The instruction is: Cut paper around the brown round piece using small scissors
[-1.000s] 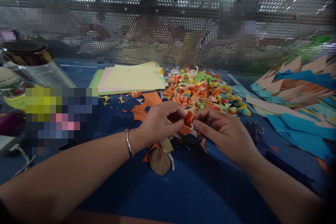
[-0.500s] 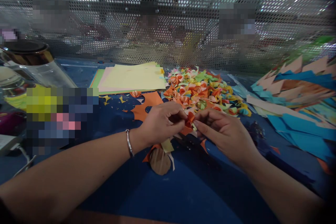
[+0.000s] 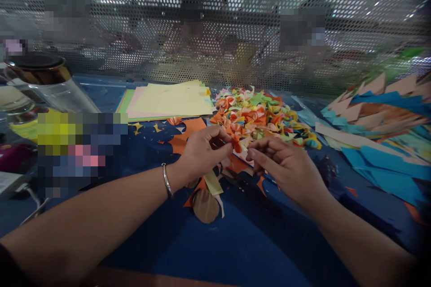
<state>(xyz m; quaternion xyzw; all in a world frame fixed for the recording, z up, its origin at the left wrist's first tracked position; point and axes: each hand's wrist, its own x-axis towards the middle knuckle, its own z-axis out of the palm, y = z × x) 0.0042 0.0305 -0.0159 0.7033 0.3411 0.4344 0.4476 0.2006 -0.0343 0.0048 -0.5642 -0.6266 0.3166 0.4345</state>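
My left hand (image 3: 205, 150), with a silver bangle on the wrist, pinches a small orange-red paper flower (image 3: 237, 145) between thumb and forefinger. Just right of the flower, my right hand (image 3: 286, 161) has its thumb and forefinger pressed together; what they hold, if anything, I cannot make out. A heap of folded paper flowers (image 3: 257, 116) in orange, green, yellow and pink lies behind both hands. Under and beside the left hand is an orange paper sheet (image 3: 183, 136) with a scalloped edge. Nearer me sits a round brown disc (image 3: 205, 206) beside a pale yellow paper strip (image 3: 213, 183).
Coloured paper sheets (image 3: 171, 101) are stacked at the back left. A lidded clear bottle (image 3: 47, 85) stands far left, near a white cable (image 3: 35, 206). Blue and pale paper pieces (image 3: 387, 161) spread on the right beside a dark blue tool (image 3: 363, 215). A perforated metal screen (image 3: 215, 54) closes the back.
My hands have drawn slightly apart. The orange-red flower, earlier between both hands, has shifted a little left with my left hand, and the right fingertips have come off it.
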